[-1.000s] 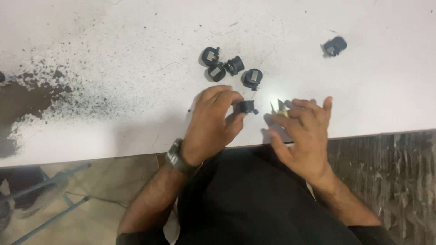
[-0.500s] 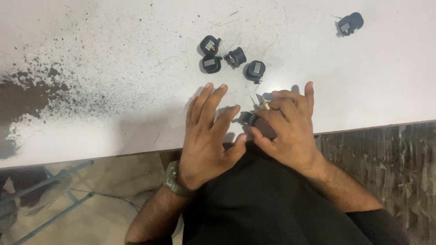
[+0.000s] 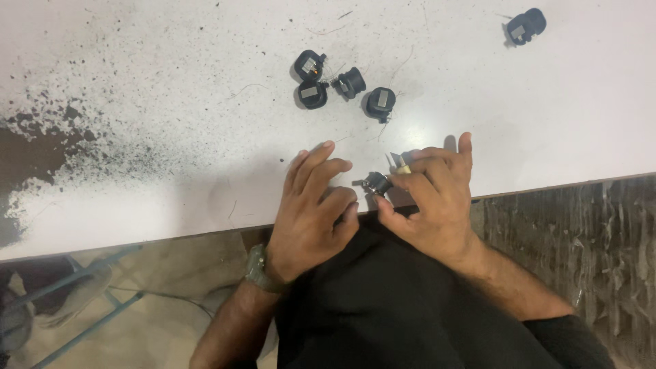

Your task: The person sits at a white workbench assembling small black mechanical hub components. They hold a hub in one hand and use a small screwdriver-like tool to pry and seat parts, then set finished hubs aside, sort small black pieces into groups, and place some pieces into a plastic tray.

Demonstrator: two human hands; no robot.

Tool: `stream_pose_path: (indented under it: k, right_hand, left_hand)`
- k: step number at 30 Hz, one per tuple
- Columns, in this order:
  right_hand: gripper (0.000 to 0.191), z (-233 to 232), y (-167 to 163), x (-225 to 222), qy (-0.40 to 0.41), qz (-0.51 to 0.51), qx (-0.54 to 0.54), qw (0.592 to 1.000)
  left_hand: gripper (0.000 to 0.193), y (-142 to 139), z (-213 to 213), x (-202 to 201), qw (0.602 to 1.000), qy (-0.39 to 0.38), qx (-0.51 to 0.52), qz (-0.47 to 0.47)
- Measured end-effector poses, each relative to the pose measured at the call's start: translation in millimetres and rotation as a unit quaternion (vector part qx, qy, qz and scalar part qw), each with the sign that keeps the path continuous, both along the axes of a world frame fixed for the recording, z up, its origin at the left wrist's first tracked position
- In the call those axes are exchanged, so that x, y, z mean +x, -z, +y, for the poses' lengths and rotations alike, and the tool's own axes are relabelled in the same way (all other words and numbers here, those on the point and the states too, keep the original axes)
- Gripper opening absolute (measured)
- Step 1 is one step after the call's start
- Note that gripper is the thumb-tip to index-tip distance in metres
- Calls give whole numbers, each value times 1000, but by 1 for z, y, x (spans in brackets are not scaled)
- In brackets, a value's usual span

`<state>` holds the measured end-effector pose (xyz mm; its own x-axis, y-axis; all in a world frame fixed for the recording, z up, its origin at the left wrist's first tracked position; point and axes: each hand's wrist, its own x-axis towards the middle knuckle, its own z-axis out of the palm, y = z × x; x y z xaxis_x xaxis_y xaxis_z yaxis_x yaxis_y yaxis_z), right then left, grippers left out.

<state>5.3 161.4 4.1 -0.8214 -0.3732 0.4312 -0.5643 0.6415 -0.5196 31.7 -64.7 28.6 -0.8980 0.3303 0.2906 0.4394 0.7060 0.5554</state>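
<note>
My right hand (image 3: 434,205) pinches a small black round part (image 3: 377,183) at the near edge of the white table (image 3: 171,171). A thin tool with a pale yellow tip (image 3: 403,168) pokes out between that hand's fingers. My left hand (image 3: 311,215), with a watch on its wrist, rests just left of the part. Its fingers are spread and slightly curled, and nothing shows in its grasp. Further out on the table lie several similar black parts (image 3: 350,82) in a loose cluster.
One more black part (image 3: 526,26) lies alone at the far right of the table. Dark specks and a worn dark patch (image 3: 27,157) cover the table's left side. A rough dark wall face (image 3: 581,232) drops below the edge on the right; metal legs (image 3: 89,321) show lower left.
My hands came together at the table edge around the small part. The left hand has since eased off to the left, and the right hand keeps hold of the part.
</note>
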Motion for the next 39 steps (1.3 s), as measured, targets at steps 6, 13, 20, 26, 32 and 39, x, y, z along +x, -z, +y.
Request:
stream_pose_path:
  k: [6,13,20,26,32,39]
  right_hand:
    - [37,-3,-5,1,5,3,23,1000]
    - [37,-5,-8,3,22,-10,26,999]
    - [24,4,3,15,-33,67,-43,996]
    - [31,2,18,22,-78,28,-70,994]
    - [33,-2,19,19,-85,1,-75,994]
    - [29,-4,17,18,-79,7,-86,993]
  left_hand:
    - [36,8,7,8,991,36,-44,122]
    - [18,24,16,13,977,-23,-83,194]
    - [19,31,22,15,981,-80,-31,171]
    - [22,29,25,21,985,-99,4,144]
    - [22,35,27,19,981,-95,18,167]
    - [19,35,24,21,979,-58,-33,191]
